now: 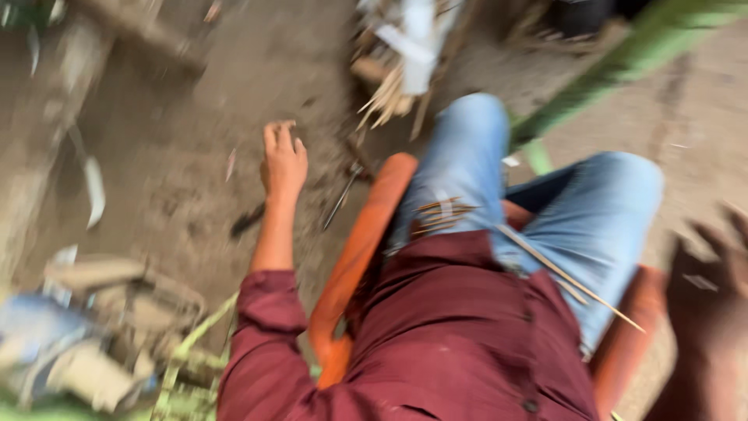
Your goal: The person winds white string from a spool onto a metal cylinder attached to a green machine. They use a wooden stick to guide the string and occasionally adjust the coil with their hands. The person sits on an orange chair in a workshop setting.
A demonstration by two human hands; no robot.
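Overall the view is smeared by motion. The left hand point(283, 160) reaches down empty, fingers loosely spread, above the dirt floor point(187, 117) near a dark tool point(248, 221). The right hand point(713, 269) is dark, edge-cropped, its grip unreadable. Thin sticks point(448, 212) lie on the lap.

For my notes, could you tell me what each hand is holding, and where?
The left hand holds nothing, its fingers spread above the dirt floor. The right hand is too blurred to tell.

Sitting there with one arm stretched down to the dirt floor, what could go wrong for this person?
The left hand reaches near a thin dark metal tool on the ground; groping blindly could mean a cut. Thin sticks lie loose on the lap and may slide off. Leaning sideways could tip the orange seat.
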